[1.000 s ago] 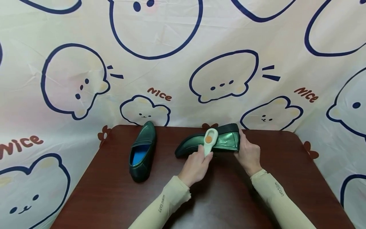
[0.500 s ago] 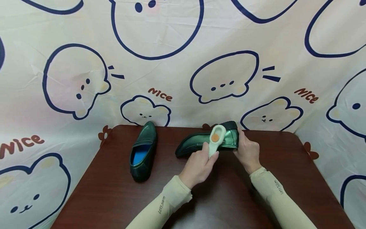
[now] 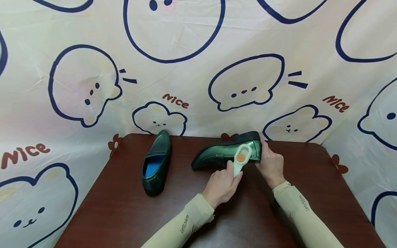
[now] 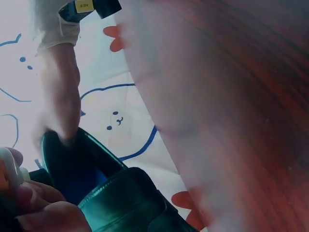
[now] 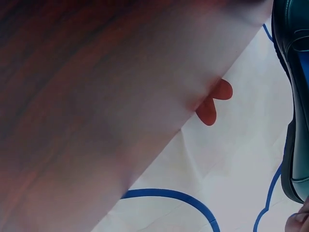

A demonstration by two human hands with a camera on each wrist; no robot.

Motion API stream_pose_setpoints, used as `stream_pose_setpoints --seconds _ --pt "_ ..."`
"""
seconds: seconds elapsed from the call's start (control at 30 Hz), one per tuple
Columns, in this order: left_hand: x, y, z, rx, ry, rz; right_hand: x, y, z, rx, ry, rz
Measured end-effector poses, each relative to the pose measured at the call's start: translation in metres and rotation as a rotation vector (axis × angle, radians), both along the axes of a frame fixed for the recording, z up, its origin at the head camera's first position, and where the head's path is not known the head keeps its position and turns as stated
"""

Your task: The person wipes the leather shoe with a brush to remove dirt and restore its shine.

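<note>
A green leather loafer (image 3: 224, 151) lies tipped on its side, toe to the left and black heel up at the far right. My right hand (image 3: 273, 167) grips it round the back of the heel. In my left hand (image 3: 221, 184) is a pale green shoe brush (image 3: 242, 156) with an orange dot, pinched by its handle. The brush head overlaps the loafer's side near the heel; its underside is hidden. In the left wrist view the loafer's opening (image 4: 91, 179) shows beside the left fingers (image 4: 58, 212). Right fingertips (image 5: 299, 220) touch the heel end in the right wrist view.
A matching loafer (image 3: 156, 165) with a blue insole stands upright on the dark brown table (image 3: 124, 213), left of the hands. Close behind the table's far edge hangs a white cloth (image 3: 192, 79) printed with blue cartoon outlines.
My left hand has carried the brush rightward along the loafer's side, from its middle toward the heel, rising slightly and then dropping lower. The right hand keeps its grip, and the other loafer stays put.
</note>
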State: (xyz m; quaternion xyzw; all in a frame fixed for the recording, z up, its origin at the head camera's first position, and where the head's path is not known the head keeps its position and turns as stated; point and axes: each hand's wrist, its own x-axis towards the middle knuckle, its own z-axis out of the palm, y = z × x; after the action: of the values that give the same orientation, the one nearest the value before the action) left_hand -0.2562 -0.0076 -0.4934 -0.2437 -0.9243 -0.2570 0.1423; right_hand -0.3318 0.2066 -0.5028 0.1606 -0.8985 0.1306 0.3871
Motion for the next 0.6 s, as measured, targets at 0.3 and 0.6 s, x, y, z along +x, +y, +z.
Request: stream_pose_setpoints --seconds 0.3,0.6 --pt "0.000 -0.026 -0.008 0.028 -0.117 0.105 -0.001 0.008 -0.007 0.011 -0.052 -0.022" --pt "-0.003 -0.049 -0.003 0.091 -0.117 0.177 -0.003 0.008 -0.007 0.025 -0.057 -0.017"
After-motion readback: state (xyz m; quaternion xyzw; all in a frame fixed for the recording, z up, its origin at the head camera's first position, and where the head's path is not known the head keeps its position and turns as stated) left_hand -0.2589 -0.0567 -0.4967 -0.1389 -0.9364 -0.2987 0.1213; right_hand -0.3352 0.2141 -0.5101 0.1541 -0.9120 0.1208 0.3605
